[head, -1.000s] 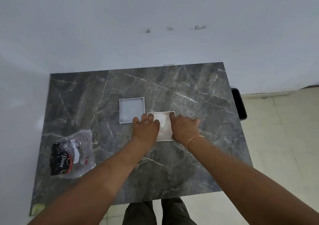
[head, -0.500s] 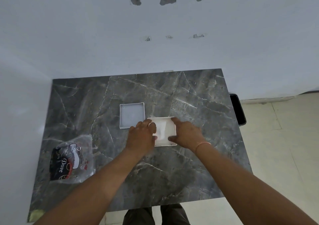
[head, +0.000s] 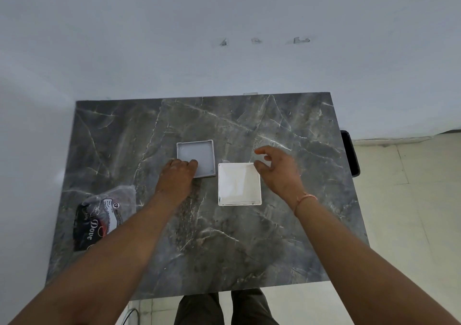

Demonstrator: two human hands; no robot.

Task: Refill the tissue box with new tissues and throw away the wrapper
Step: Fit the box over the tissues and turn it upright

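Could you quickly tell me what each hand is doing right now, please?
Left hand: fingers resting on the grey lid, not gripping it.
Right hand: open, empty, beside the white tissue box.
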